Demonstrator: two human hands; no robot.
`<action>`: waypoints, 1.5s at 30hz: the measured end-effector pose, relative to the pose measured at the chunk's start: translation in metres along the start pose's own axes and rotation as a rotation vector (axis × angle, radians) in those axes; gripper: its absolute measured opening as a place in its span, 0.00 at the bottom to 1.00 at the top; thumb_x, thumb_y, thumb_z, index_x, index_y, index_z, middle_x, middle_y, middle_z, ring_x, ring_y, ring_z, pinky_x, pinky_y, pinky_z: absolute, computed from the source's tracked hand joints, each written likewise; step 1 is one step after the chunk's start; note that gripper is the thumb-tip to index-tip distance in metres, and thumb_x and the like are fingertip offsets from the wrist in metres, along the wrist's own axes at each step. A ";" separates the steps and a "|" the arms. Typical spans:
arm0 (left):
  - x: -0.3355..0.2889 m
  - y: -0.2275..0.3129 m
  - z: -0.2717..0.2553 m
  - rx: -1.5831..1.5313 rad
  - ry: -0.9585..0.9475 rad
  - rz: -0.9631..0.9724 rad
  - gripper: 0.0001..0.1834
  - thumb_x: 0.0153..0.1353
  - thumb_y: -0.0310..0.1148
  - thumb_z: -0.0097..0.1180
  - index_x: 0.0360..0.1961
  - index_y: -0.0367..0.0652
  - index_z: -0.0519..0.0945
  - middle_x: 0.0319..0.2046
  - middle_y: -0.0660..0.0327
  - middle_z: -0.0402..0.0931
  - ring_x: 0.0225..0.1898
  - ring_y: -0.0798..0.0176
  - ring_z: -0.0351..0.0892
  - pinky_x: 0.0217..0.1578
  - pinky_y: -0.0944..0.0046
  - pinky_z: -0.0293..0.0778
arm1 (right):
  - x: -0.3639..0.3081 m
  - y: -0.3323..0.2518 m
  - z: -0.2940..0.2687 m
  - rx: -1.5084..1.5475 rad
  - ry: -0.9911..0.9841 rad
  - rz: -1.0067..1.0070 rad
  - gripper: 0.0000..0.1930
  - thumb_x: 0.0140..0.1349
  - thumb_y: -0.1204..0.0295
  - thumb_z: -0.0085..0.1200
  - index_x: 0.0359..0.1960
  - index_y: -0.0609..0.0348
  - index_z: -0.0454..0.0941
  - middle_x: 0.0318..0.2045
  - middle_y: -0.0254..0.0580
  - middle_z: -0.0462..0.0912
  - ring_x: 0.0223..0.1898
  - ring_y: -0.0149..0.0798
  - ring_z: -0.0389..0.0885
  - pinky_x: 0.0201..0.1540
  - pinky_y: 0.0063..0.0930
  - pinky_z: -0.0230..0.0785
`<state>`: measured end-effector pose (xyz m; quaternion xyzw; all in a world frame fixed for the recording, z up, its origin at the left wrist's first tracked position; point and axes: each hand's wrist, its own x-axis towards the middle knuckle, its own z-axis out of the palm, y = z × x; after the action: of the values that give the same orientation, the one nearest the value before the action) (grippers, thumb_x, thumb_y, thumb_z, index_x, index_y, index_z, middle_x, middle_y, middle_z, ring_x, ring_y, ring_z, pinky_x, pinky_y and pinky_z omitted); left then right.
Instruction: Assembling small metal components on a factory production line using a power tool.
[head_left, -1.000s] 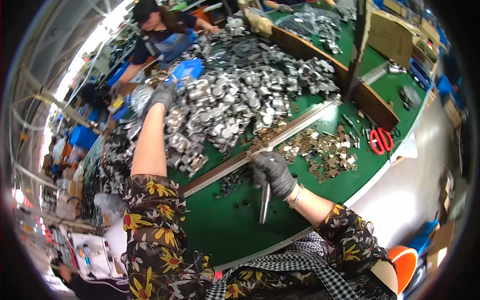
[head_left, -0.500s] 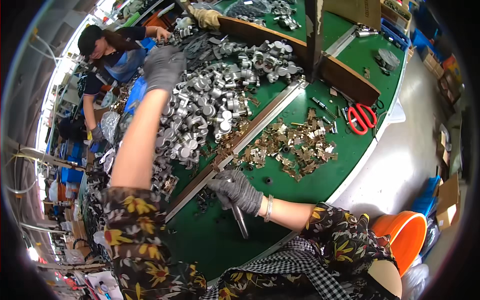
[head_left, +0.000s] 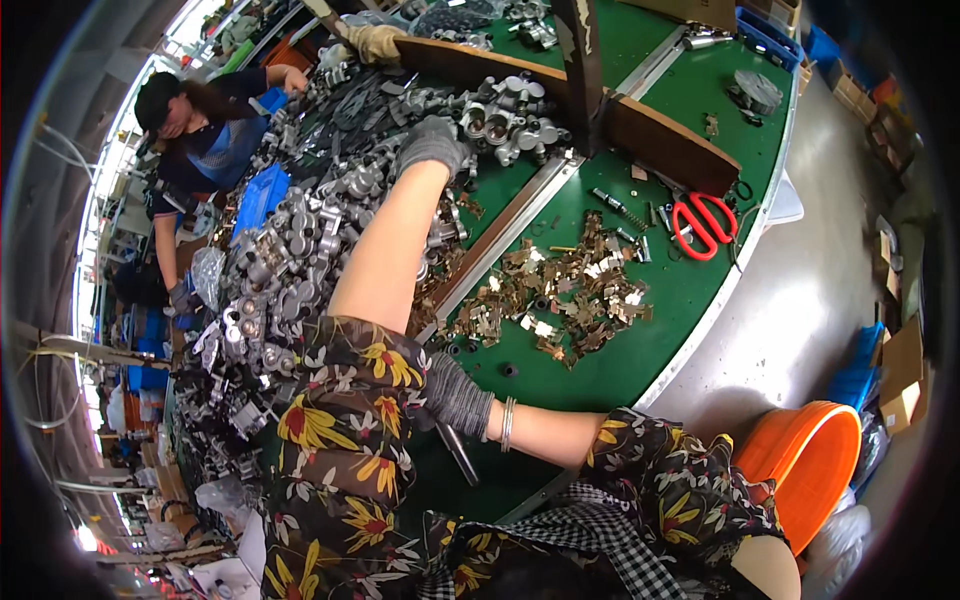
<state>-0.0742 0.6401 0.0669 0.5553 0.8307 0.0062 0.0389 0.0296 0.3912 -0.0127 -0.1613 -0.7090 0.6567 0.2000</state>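
My left hand, in a grey knit glove, reaches far across the bench onto the edge of a large heap of silvery metal castings. Its fingers point away and are hidden, so I cannot tell what they hold. Nearer to me, my gloved right hand is closed around a dark metal rod, whose lower end slants down towards the bench's near edge. The left sleeve covers part of this hand. Beyond it lies a scattered pile of small brassy metal clips.
A metal-edged wooden strip divides the green bench. Red-handled scissors lie at the right, near a spring. An upright post stands at the back. An orange bucket is at lower right. A co-worker works at far left.
My left hand has moved right across the heap, from its far left part to its right edge. My right hand still grips the rod. The view has shifted slightly.
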 end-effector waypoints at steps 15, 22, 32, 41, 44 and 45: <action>0.027 -0.009 0.033 -0.082 0.014 0.024 0.40 0.46 0.53 0.65 0.54 0.37 0.69 0.53 0.42 0.71 0.54 0.42 0.72 0.55 0.56 0.68 | 0.012 0.049 0.044 0.671 0.108 -0.104 0.27 0.55 0.82 0.51 0.58 0.63 0.63 0.52 0.41 0.74 0.50 0.34 0.72 0.56 0.28 0.65; 0.034 -0.017 0.023 -0.028 -0.098 0.071 0.38 0.44 0.47 0.67 0.54 0.39 0.69 0.52 0.43 0.73 0.54 0.46 0.73 0.54 0.57 0.69 | 0.014 0.036 0.043 1.179 0.039 0.040 0.32 0.54 0.80 0.54 0.62 0.62 0.57 0.57 0.46 0.69 0.58 0.40 0.65 0.65 0.31 0.54; 0.034 -0.001 0.018 0.120 0.003 -0.016 0.31 0.42 0.41 0.67 0.50 0.43 0.75 0.49 0.44 0.75 0.51 0.45 0.75 0.51 0.53 0.72 | 0.022 0.050 0.063 1.223 0.039 0.048 0.33 0.55 0.82 0.50 0.63 0.62 0.54 0.53 0.45 0.72 0.51 0.38 0.71 0.59 0.31 0.62; 0.032 0.003 -0.010 0.014 -0.231 -0.043 0.33 0.37 0.40 0.70 0.48 0.40 0.79 0.50 0.49 0.76 0.50 0.52 0.77 0.51 0.56 0.73 | 0.002 0.007 0.032 0.625 0.140 0.038 0.14 0.60 0.72 0.52 0.46 0.64 0.70 0.27 0.45 0.79 0.26 0.35 0.77 0.30 0.28 0.72; 0.026 0.000 -0.017 -0.158 -0.277 -0.015 0.15 0.42 0.35 0.67 0.28 0.35 0.82 0.25 0.54 0.81 0.21 0.61 0.79 0.22 0.61 0.77 | 0.007 0.008 0.030 0.622 0.007 0.303 0.23 0.60 0.75 0.51 0.58 0.61 0.64 0.49 0.42 0.75 0.49 0.35 0.72 0.53 0.27 0.67; 0.017 0.008 -0.026 -0.153 -0.319 -0.010 0.11 0.45 0.34 0.66 0.24 0.38 0.81 0.20 0.59 0.78 0.16 0.66 0.76 0.16 0.66 0.73 | 0.009 0.014 0.031 0.623 0.010 0.306 0.23 0.60 0.75 0.51 0.58 0.61 0.64 0.49 0.42 0.75 0.49 0.35 0.72 0.53 0.27 0.67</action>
<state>-0.0752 0.6601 0.0926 0.5405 0.8138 -0.0190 0.2125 0.0065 0.3701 -0.0280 -0.2003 -0.4410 0.8632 0.1422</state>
